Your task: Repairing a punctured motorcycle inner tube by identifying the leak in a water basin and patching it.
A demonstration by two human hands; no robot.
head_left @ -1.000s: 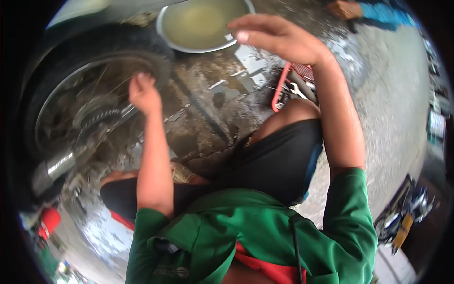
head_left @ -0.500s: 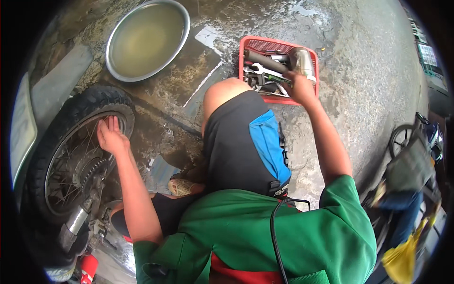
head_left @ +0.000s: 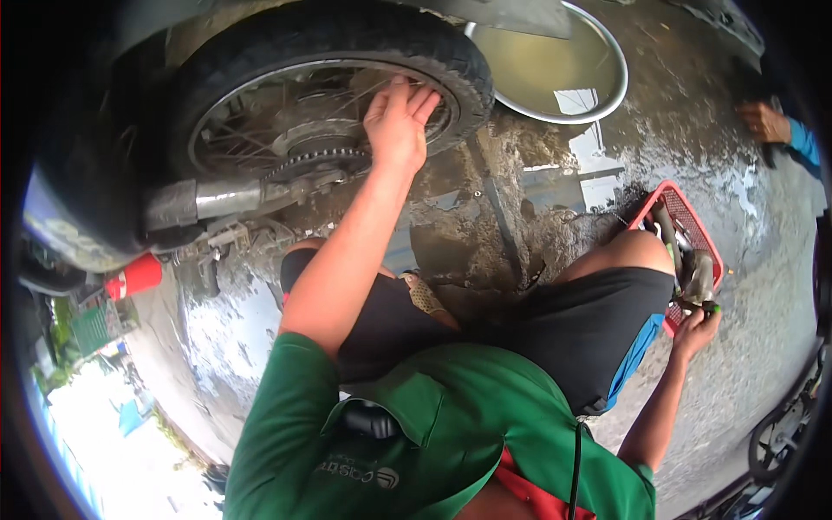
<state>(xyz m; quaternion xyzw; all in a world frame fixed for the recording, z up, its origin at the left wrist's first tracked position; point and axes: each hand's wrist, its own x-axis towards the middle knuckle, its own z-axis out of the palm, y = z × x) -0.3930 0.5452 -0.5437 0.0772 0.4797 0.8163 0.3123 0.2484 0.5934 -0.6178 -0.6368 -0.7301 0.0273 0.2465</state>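
At the upper left, my left hand (head_left: 399,130) reaches to the inner rim of a spoked motorcycle wheel (head_left: 451,61). Its fingers are partly stretched and apart, with the fingertips at the rim and spokes. Far over on the right, my right hand (head_left: 696,334) is closed round a tool with a green-and-black end (head_left: 711,308); most of that tool is hidden. This hand is at the near end of a red plastic basket (head_left: 700,227) of tools, beside a metal cylinder (head_left: 697,276). A chain sprocket (head_left: 321,161) is at the wheel's hub.
A wide metal basin (head_left: 617,91) of murky water stands beyond the tyre. Another person's hand (head_left: 764,122) with a blue sleeve shows at the far right. My bent knee (head_left: 628,256) partly covers the basket. The concrete floor (head_left: 555,195) is wet.
The view has swung left, so the wheel looks nearer and the basket farther right. My right hand has drawn back to the basket's near end with the green-and-black tool. The left stays by the rim.
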